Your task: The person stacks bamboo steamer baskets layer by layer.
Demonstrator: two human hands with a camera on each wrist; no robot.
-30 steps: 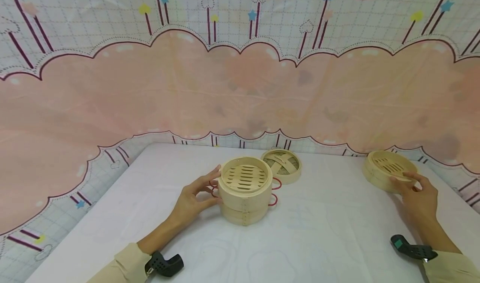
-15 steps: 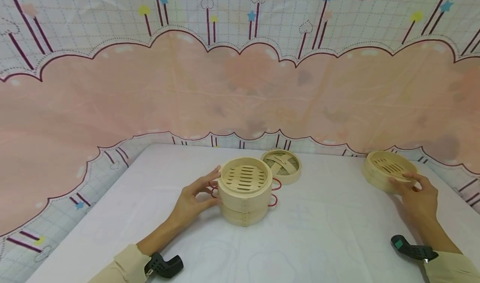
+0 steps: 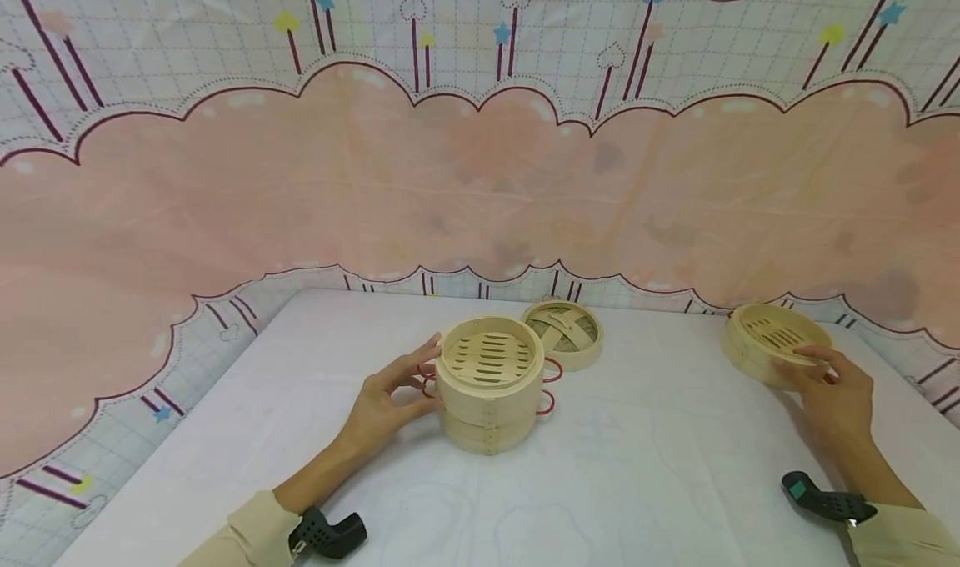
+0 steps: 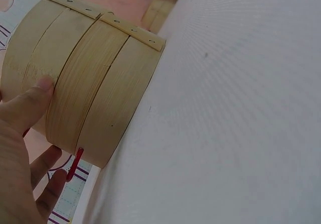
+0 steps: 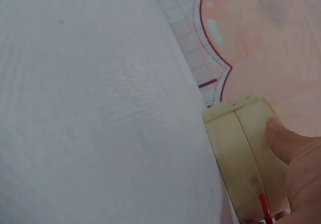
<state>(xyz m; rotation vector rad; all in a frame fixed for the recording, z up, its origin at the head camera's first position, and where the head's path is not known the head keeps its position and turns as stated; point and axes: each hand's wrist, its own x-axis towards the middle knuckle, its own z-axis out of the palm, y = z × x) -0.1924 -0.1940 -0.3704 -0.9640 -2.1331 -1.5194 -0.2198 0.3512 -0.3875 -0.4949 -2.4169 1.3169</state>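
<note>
Two stacked bamboo steamer baskets (image 3: 489, 421) stand upright on the white table, with a slatted floor visible inside the top one and red loop handles at the sides. My left hand (image 3: 386, 400) grips the stack's left side; in the left wrist view its thumb (image 4: 37, 96) presses the upper wall. Far to the right, a single bamboo steamer basket (image 3: 750, 357) rests at the table's back. My right hand (image 3: 840, 392) holds its near right side, thumb on the wall in the right wrist view. Part of that basket is hidden by the fingers.
A round bamboo steamer lid (image 3: 573, 342) with crossed strips lies behind the stack, slightly to its right. The white table (image 3: 637, 467) ends at a patterned cloth backdrop (image 3: 480, 183). Black wrist devices sit on both forearms.
The right hand and its basket have shifted very slightly to the left. The left hand and the stack stay in place.
</note>
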